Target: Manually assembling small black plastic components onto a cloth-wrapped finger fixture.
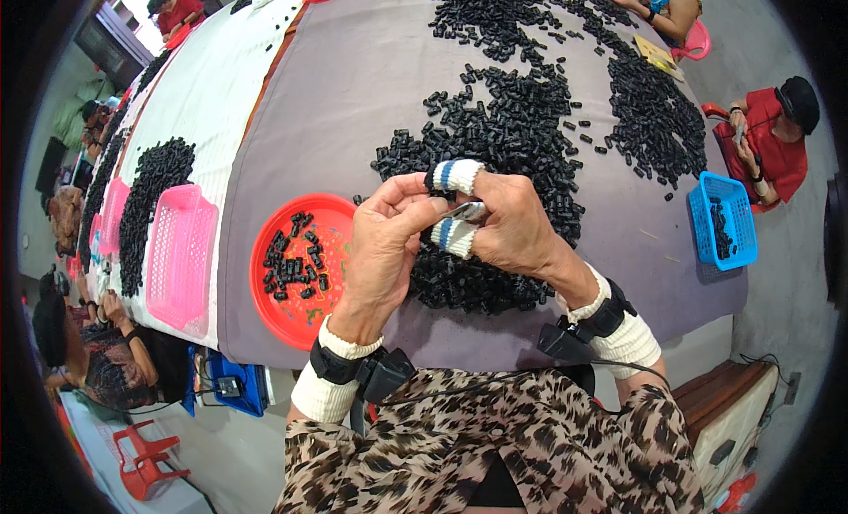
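Note:
My left hand [384,245] and my right hand [517,222] meet in front of me above the near end of a large pile of small black cylindrical parts [503,125]. The fingers of my left hand are closed in a pinch on a small black part [449,196], mostly hidden by the fingers. My right hand is closed on a small shiny metal tool [471,211], perhaps a blade, lying against the part. White knitted finger sleeves with blue stripes [455,236] cover fingers of my right hand. Left of my hands, a round red tray [265,293] holds several black parts.
A blue basket [746,240] with a few black parts stands at the table's right edge, a pink basket [181,249] at left. More black piles [654,117] spread across the grey cloth [309,117]. Several people [768,143] sit around the table.

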{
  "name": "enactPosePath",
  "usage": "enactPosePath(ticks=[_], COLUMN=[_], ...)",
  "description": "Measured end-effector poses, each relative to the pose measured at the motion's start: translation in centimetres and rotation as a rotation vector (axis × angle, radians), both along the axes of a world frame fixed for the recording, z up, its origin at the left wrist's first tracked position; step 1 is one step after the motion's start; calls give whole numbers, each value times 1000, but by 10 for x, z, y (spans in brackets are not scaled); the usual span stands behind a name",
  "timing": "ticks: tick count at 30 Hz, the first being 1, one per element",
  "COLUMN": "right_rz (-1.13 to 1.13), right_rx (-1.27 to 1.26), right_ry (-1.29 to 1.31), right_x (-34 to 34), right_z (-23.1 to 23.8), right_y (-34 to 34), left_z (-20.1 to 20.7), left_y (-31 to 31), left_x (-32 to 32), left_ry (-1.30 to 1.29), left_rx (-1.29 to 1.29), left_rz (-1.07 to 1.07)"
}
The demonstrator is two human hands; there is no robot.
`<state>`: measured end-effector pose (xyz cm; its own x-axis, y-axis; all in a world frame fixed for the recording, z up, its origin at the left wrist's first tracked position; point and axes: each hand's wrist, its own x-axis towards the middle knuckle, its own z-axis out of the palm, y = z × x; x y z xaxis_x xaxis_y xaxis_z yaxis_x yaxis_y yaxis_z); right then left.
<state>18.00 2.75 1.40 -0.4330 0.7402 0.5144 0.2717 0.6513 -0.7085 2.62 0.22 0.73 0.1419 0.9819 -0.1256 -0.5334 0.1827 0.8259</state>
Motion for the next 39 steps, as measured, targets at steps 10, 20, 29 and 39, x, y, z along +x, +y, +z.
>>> enactPosePath(ticks=[10,20,29,39], right_rz=[-18,18,19,-23], right_rx=[-150,-213,-110,-240], right_ry=[77,177,12,131], right_x=[3,7,15,14], right_z=[1,3,14,-2], right_y=[-1,-2,-2,-4], left_z=[-15,-10,-8,-3], left_y=[-2,-1,-3,-5], left_x=[-2,8,10,17], left_ry=[-358,-411,-332,-254], left_rx=[-11,-28,-38,29], left_rz=[-105,-138,-103,-39])
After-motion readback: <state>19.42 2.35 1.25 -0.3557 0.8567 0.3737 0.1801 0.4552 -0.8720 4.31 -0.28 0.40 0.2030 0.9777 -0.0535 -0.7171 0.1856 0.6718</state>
